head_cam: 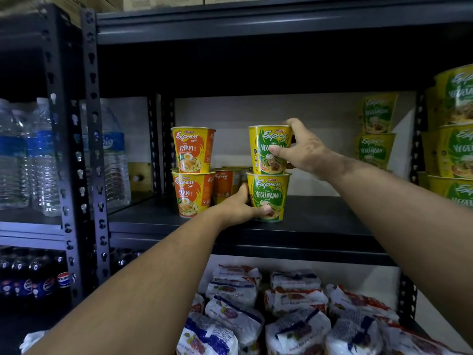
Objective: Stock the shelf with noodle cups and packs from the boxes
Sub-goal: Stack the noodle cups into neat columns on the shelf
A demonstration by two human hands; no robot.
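Note:
Two yellow-green vegetarian noodle cups stand stacked on the dark middle shelf. My left hand grips the lower cup at its base. My right hand holds the upper cup by its side and rim, resting on the lower one. To the left stands a stack of two orange Ayam cups, with more orange cups behind. Noodle packs fill the shelf below.
More vegetarian cups stand stacked at the back right and on the neighbouring shelf at the far right. Water bottles and cola bottles fill the rack on the left. Cardboard boxes sit on top.

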